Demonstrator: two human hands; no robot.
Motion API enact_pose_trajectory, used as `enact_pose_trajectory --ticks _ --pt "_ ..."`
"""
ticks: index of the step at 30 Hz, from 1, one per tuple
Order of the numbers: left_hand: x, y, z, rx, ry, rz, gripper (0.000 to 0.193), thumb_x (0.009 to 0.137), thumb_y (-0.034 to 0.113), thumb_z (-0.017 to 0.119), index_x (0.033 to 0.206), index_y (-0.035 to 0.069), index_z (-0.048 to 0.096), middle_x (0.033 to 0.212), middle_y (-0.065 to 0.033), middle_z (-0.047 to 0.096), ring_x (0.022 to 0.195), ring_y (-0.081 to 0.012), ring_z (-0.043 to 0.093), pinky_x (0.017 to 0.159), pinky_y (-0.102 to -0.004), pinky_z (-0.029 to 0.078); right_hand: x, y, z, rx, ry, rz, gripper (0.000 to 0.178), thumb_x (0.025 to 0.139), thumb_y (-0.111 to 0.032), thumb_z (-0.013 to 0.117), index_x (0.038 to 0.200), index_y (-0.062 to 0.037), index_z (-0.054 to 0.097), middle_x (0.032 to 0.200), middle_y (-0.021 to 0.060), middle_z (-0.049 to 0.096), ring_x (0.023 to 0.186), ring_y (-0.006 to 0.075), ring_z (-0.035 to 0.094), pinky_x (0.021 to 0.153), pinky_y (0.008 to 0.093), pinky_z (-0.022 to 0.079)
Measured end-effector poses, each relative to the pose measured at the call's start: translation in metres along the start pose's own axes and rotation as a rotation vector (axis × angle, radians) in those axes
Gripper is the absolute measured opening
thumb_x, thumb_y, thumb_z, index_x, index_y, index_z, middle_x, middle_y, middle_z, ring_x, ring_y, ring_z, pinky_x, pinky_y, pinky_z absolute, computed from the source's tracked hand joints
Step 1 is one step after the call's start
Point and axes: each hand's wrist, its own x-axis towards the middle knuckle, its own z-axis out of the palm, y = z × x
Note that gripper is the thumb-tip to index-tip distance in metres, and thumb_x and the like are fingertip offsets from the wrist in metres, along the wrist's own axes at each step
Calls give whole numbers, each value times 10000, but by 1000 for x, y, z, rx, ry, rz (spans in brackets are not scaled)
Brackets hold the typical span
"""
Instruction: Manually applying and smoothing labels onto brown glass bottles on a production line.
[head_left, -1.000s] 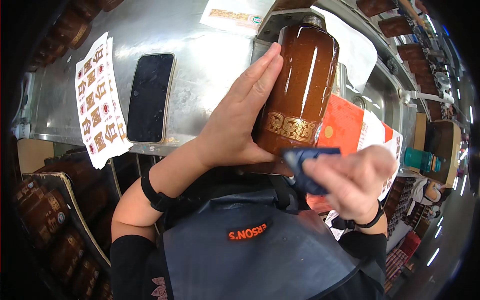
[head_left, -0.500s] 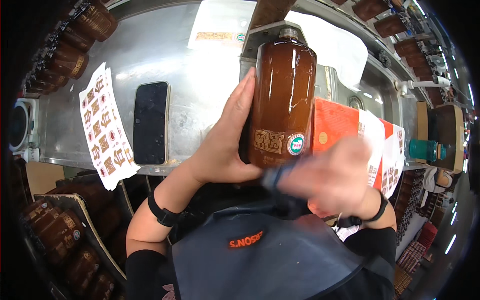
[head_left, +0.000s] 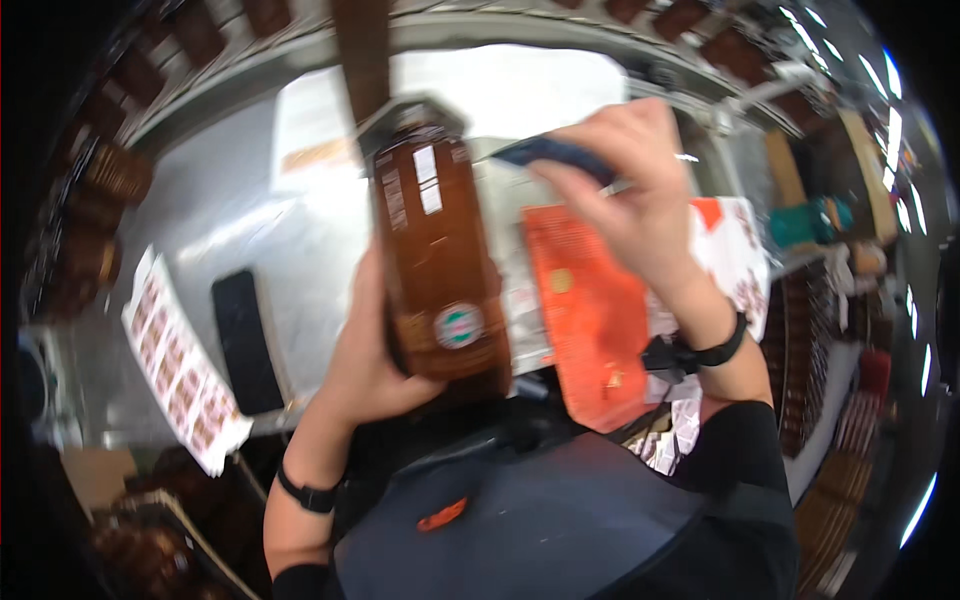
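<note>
A brown glossy bottle (head_left: 440, 260) with a round green-and-white label lies with its neck away from me. My left hand (head_left: 368, 365) grips its left side, the thumb curled under the near end and the other fingers mostly hidden. Raised to the right of the bottle, my right hand (head_left: 635, 180) pinches a dark blue, flat, pointed piece (head_left: 560, 157); blur hides whether it is cloth or a scraper. That piece is apart from the bottle. At the bottle's far end is a grey metal holder (head_left: 375, 135).
On the metal table are a black phone (head_left: 247, 340), a sheet of printed stickers (head_left: 180, 360) and an orange printed sheet (head_left: 590, 330). White sheets (head_left: 500, 85) lie behind the bottle. Brown bottles (head_left: 110, 180) stand at the left; a teal container (head_left: 810, 222) is at the right.
My right hand has moved up and away from the bottle's near end with the blue piece. The bottle has been turned about its length, and the view has shifted.
</note>
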Motion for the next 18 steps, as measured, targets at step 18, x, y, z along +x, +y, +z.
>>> enact_pose_trajectory --ticks 18 --pt "10 13 21 269 246 96 1273 660 398 882 1552 -18 74 1594 -208 158 1478 -338 196 1203 -433 181 -183 218 -191 422 226 1242 264 1001 -289 578 1192 -130 667 945 -5 645 793 80 591 690 220 482"
